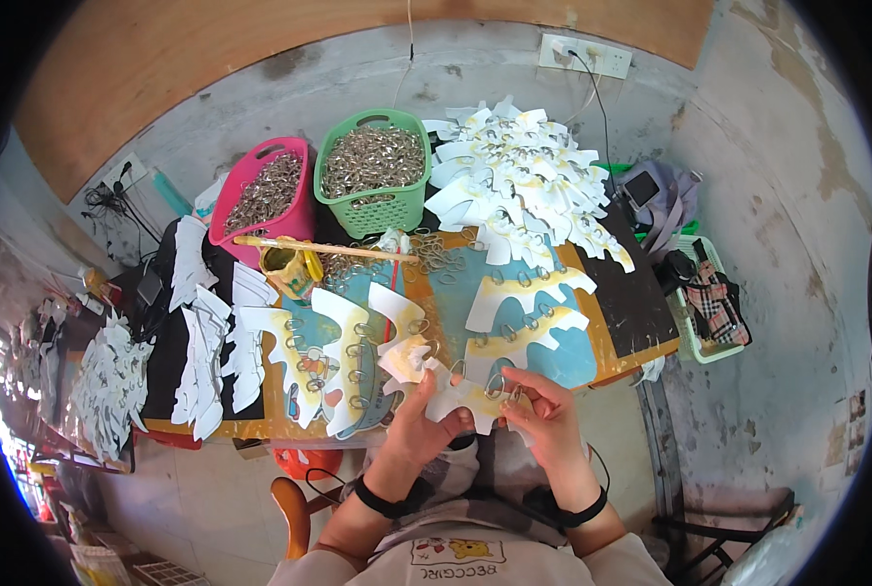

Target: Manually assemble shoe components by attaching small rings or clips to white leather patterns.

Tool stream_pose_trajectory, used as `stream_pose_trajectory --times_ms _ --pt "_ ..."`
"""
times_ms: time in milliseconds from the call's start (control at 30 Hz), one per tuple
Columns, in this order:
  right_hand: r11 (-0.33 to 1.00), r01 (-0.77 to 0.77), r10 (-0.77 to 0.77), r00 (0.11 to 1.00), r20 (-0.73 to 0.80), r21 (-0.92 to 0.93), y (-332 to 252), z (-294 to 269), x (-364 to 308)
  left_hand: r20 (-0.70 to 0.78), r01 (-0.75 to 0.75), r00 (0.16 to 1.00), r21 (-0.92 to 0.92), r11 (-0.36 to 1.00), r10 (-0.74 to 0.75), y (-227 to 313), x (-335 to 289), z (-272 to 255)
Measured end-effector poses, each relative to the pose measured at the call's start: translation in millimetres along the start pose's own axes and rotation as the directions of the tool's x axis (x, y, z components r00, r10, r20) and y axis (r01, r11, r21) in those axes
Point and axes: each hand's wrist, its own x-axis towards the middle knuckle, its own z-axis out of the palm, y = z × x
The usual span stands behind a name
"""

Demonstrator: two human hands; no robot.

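Shirt [455, 562]: yours, white, printed, nearest below your hands.

Table [641, 350]: orange-edged, with black and blue covering, just beyond your hands.

Heap [529, 171]: white pieces with yellow smears and metal loops, overlapping, at the table's far right.

Green basket [372, 220]: filled with metal loops, left of the heap.

Pink basket [299, 225]: likewise filled, beside the green one.

Stacks [199, 361]: plain white pieces, on the black part at your left.

Left hand [418, 430]: yours, dark band at the wrist. Thumb and fingers pinch the held piece by its left part, thumb toward you.

Right hand [545, 422]: yours, also banded. Thumb and forefinger close on the piece's right end; whether they also pinch a loop, you cannot tell from here.

Held piece [446, 398]: white, notched, yellow-smeared; raised at the table's near edge, spanning the gap between your two grips, its middle uncovered.

Laid pieces [343, 352]: smeared and set with loops, some left and some right beyond your hands.

Pot [284, 273]: yellow-coated, before the pink basket.

Stick [328, 246]: wooden, lying across the pot's top.

Loop [495, 386]: wire, oval, at the held piece's right part, just beside your right fingertips.
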Motion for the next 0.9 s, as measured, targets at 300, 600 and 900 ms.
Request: stream_pose_trajectory --times_ms 300,600,900 --pt "0.998 0.030 -0.034 0.997 -0.073 -0.057 -6 12 -6 0.182 0.073 0.983 -0.205 0.976 -0.035 -10 -1 27" --pt "0.859 0.214 -0.275 0.959 -0.066 -0.466 -2 10 -9 -0.049 -0.344 0.930 0.242 0.908 0.365 -42 -4 25" --pt "0.874 0.374 -0.355 0.928 0.117 -0.312 -12 7 -5 -0.220 -0.337 0.828 0.542 0.770 0.517 -37 -8 47"
